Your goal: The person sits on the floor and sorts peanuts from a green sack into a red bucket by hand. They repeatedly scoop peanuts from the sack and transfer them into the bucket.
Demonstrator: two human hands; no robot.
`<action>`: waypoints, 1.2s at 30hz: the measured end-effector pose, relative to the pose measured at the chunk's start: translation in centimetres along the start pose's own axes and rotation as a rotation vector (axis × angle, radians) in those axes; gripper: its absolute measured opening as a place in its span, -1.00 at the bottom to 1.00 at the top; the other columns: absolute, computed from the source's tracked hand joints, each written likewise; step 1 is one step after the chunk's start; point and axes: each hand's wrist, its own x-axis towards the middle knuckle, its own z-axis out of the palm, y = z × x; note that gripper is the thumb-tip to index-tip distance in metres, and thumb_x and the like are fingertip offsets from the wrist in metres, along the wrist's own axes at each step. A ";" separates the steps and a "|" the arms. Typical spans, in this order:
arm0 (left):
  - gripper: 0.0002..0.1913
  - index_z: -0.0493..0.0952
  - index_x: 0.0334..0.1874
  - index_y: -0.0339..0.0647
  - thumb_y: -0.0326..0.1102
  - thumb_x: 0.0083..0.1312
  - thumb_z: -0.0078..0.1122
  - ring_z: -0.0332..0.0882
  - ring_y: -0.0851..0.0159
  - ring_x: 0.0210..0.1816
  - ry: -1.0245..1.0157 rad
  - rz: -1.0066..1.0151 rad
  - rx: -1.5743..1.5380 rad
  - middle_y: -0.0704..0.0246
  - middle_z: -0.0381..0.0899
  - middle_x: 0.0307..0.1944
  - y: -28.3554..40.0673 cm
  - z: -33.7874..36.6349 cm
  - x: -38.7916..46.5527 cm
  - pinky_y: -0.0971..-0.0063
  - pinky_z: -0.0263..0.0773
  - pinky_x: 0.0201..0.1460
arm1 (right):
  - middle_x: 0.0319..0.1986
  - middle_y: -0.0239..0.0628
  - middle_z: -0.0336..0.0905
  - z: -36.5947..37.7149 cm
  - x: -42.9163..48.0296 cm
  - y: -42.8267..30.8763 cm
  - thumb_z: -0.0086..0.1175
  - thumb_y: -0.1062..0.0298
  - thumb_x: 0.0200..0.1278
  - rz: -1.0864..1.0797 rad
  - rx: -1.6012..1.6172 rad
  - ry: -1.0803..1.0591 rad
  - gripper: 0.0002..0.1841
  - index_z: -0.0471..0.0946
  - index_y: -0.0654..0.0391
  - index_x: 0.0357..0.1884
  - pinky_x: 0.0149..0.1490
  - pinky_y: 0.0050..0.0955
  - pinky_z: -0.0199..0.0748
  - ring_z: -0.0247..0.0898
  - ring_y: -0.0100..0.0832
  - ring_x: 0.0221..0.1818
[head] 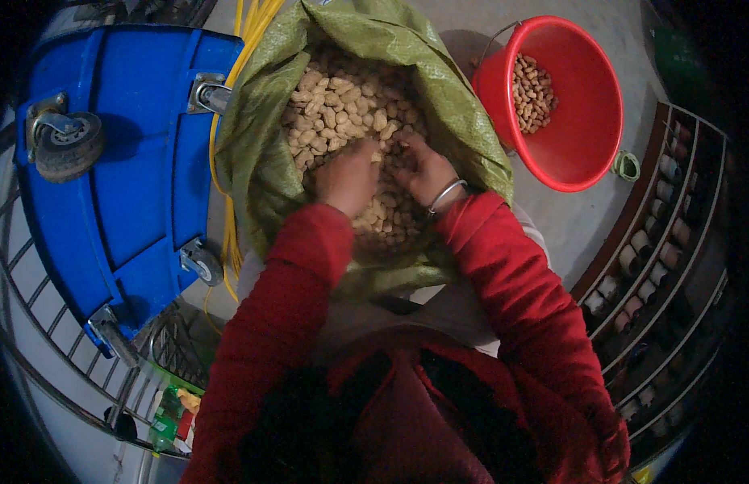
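Observation:
A green woven plastic sack [471,115] stands open before me, its rim folded outward. Unshelled peanuts [338,115] fill much of it. Both my hands are inside the sack, low over the nuts. My left hand [350,172] is blurred, its fingers down among the peanuts; whether it grips any is not visible. My right hand [429,169], with a metal bangle on the wrist, has its fingers bent over the nuts, and its grip is also unclear. Right of the sack, a red plastic bucket [580,121] leans towards me with some peanuts [531,97] at its bottom.
At left a blue platform cart [144,157] rests on its side, casters facing out. A yellow hose or cable [229,242] runs between it and the sack. A metal rack holding shoes [665,242] stands at right. A green coil [625,166] lies near the bucket on the concrete floor [586,224].

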 end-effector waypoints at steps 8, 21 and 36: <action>-0.85 0.32 -0.33 -0.20 -0.43 0.02 -0.07 0.37 0.40 -0.54 0.071 -0.090 -0.768 0.35 0.44 -0.47 -0.2 -2.4 -0.2 0.55 0.30 -0.50 | -0.38 0.02 0.42 -0.7 0.0 -0.5 -0.03 0.35 -0.17 0.022 -0.028 -0.034 -0.54 0.28 0.05 -0.07 -0.20 -0.21 0.31 0.35 -0.03 -0.30; -0.77 0.41 -0.24 -0.11 -0.31 0.02 0.01 0.43 0.12 -0.42 0.066 0.014 -0.193 0.16 0.46 -0.49 -1.2 -1.2 -0.5 0.33 0.31 -0.36 | -0.39 0.00 0.42 1.3 -0.2 0.0 -0.03 0.25 -0.09 0.083 -0.246 -0.292 -0.51 0.17 -0.02 -0.01 -0.19 -0.25 0.30 0.34 -0.06 -0.27; -0.82 0.38 -0.24 -0.13 -0.39 0.08 -0.13 0.42 0.36 -0.63 0.234 -0.036 -0.390 0.31 0.42 -0.64 -1.4 -1.1 0.2 0.47 0.30 -0.50 | -0.51 -0.09 0.46 1.2 0.7 0.6 -0.05 0.30 -0.14 0.027 -0.160 -0.194 -0.83 0.48 0.17 -0.53 -0.32 -0.31 0.38 0.41 -0.17 -0.42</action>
